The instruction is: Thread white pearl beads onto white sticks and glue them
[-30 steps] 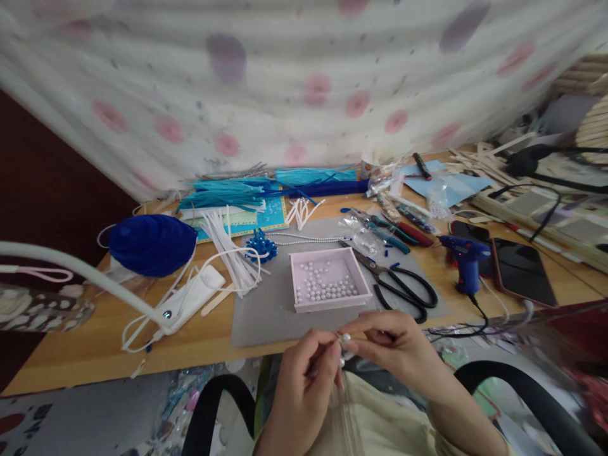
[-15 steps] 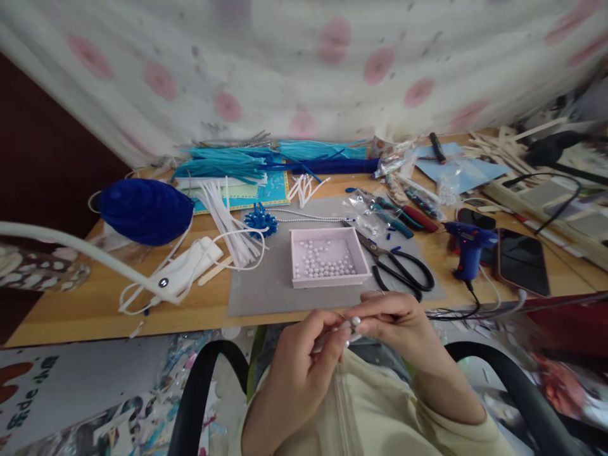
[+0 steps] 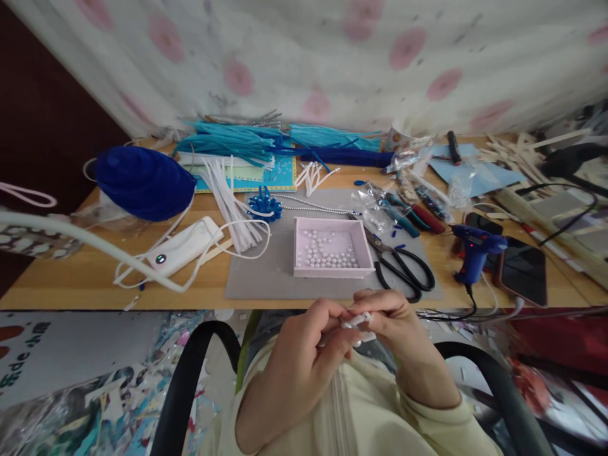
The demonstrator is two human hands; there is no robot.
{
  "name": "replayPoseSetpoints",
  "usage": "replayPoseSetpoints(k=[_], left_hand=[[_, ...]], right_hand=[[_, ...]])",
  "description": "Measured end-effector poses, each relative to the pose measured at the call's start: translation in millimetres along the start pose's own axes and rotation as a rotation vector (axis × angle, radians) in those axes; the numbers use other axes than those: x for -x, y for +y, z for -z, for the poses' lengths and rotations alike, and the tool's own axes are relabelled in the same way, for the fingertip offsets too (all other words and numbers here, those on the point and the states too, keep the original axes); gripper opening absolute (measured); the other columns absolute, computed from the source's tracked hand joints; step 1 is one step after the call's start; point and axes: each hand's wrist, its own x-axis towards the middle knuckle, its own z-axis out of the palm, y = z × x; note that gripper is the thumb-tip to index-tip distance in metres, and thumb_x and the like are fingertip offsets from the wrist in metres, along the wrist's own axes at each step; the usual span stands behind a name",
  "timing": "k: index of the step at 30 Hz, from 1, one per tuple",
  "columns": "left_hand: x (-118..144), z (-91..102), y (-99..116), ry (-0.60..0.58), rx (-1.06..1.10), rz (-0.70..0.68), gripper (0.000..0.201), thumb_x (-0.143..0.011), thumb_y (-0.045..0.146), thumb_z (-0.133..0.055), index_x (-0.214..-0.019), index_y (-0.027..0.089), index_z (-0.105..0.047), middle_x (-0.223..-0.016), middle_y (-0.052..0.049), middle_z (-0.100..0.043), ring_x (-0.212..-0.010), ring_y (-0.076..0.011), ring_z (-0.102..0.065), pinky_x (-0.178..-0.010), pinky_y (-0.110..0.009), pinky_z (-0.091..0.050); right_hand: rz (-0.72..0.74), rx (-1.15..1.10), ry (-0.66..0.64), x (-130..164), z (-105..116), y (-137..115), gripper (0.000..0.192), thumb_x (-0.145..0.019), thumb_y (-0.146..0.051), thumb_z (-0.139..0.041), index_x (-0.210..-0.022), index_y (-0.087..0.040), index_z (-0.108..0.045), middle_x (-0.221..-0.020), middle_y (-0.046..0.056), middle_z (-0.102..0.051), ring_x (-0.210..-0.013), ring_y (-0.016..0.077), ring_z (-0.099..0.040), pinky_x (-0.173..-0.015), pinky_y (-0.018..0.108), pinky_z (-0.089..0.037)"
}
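White pearl beads, small and round, lie loose in the shallow pale-pink square tray point(image 3: 332, 273) on the grey felt mat point(image 3: 266, 278), which lies on the wooden desk point(image 3: 95, 288). We hold both hands together just below the desk's near edge, above the lap and well short of the tray. Our left hand point(image 3: 297, 364) and right hand point(image 3: 396, 332) meet fingertip to fingertip, and between them sits a small white piece point(image 3: 357, 318), a bead or short strip; we cannot tell which. Right fingers are pinched closed on that piece from the right; left fingers are curled and closed against its left end, though whether they also hold a thread is hidden. The piece's long axis appears to run roughly left to right, from one hand across to the other, so each hand meets an end of it. The tray lies straight ahead of the hands and slightly left of the right hand; neither hand is clearly nearer. Black-handled scissors point(image 3: 403, 275) lie just right of the tray, touching the mat, and a blue glue gun point(image 3: 472, 256) stands farther right. A blue bead flower point(image 3: 265, 206) lies behind the tray.
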Motion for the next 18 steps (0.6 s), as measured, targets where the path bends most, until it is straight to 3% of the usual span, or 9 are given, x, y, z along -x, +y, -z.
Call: replayPoseSetpoints(k=[9,18], left_hand=[[-2,2.0,-4,-0.012,-0.105,-0.069,0.02,-0.1,0.035,-0.051,-0.092,0.021,-0.062,-0.066,0.003,-0.063,-0.06,-0.0101,-0.059,-0.059,-0.018,-0.042],[-4,2.1,-6,0.015,-0.204,-0.14,0.021,-0.102,0.032,-0.048,-0.09,0.02,-0.062,-0.066,0.004,-0.059,-0.059,-0.0092,-0.055,-0.059,-0.018,-0.04]], right_hand=[[0.207,0.339,0.051,1,1,-26,0.018,-0.086,-0.043,-0.075,-0.093,-0.03,-0.084,-0.052,0.003,-0.062,-0.05,0.0138,-0.043,-0.047,0.026,-0.032],[0.309,0.635,0.062,11,5,-30,0.019,-0.093,-0.034,-0.068,-0.108,-0.032,-0.081,-0.059,0.003,-0.066,-0.052,0.0154,-0.046,-0.049,0.028,-0.033]])
